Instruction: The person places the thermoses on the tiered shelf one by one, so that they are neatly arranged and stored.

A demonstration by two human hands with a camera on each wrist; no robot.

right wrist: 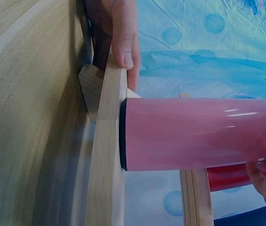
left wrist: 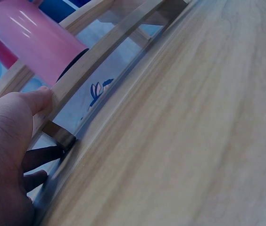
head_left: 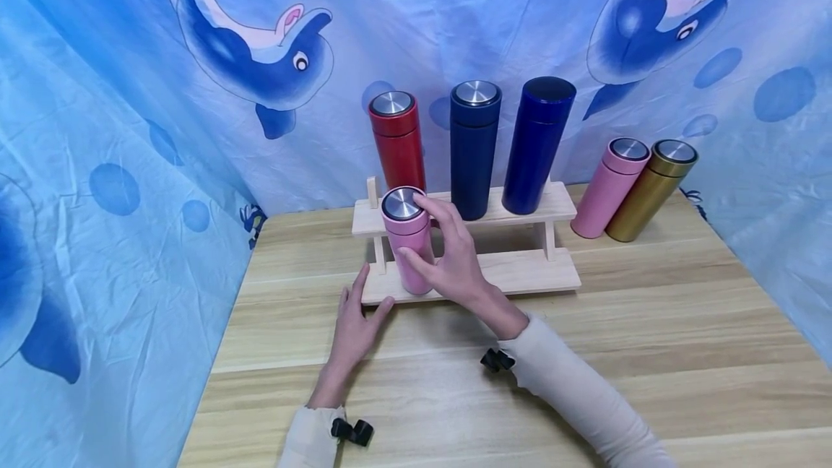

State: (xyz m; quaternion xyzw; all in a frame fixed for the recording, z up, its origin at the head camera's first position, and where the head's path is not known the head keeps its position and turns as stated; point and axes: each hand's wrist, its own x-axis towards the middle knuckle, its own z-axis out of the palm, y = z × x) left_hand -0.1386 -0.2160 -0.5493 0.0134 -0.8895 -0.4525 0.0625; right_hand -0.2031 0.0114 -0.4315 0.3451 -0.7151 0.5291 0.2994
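Observation:
A pink thermos bottle (head_left: 411, 237) with a silver-topped lid stands upright at the left end of the lower shelf of a two-tier wooden rack (head_left: 520, 272). My right hand (head_left: 453, 255) grips it, thumb on the near side and fingers up by the lid. In the right wrist view, the bottle's black base (right wrist: 123, 134) meets the plank. My left hand (head_left: 354, 327) holds the left end of that shelf, its thumb (left wrist: 41, 98) against the plank's edge and the other fingers past the end. On the upper shelf are a red bottle (head_left: 398, 143), a dark blue one (head_left: 474, 154) and a glossy blue one (head_left: 538, 146).
Right of the rack, another pink bottle (head_left: 609, 190) and a gold bottle (head_left: 650, 193) stand side by side on the wooden table (head_left: 650, 352). A blue curtain (head_left: 403, 13) printed with dolphins hangs behind and along both sides.

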